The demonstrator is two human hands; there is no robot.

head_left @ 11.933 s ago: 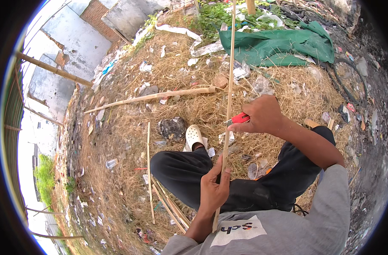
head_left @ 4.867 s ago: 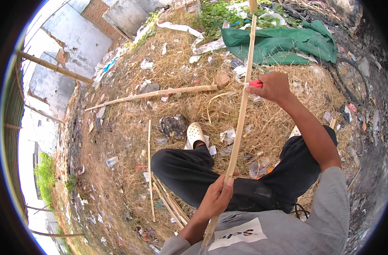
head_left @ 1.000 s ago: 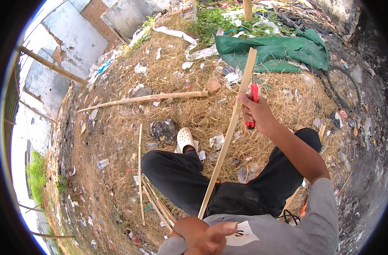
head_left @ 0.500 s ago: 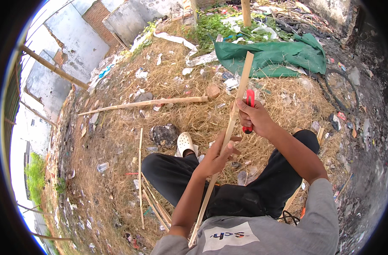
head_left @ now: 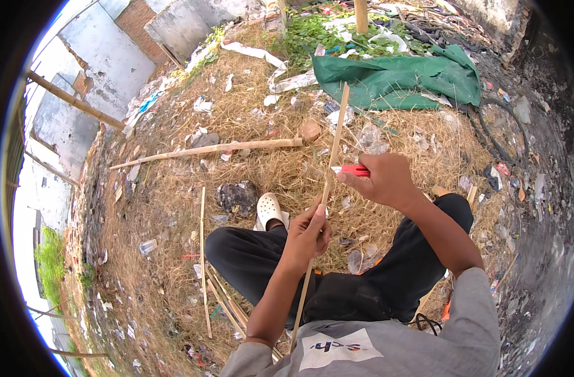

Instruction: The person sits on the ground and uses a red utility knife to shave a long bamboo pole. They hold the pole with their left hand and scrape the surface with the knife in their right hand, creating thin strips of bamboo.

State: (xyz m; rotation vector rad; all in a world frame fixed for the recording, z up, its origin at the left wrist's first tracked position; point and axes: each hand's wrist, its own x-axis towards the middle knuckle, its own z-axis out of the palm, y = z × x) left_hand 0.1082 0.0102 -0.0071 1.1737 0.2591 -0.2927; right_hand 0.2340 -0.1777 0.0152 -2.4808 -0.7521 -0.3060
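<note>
I sit on dry straw with my legs crossed, in dark trousers and a white clog (head_left: 268, 210). A long thin bamboo strip (head_left: 333, 151) runs from my lap up and away. My left hand (head_left: 307, 235) grips the strip near its middle. My right hand (head_left: 382, 180) holds a red-handled knife (head_left: 355, 170) with its blade against the strip, just above the left hand.
A thick bamboo pole (head_left: 205, 151) lies across the straw ahead. Thin split strips (head_left: 203, 257) lie at my left. A green tarp (head_left: 393, 78) lies at the back, with weeds and litter around it. Grey walls (head_left: 86, 81) stand at the left, and a dark hose (head_left: 500, 135) lies at the right.
My left hand slid up the strip from my lap to its middle. My right hand with the knife came down the strip toward me, and the strip's tip sits lower.
</note>
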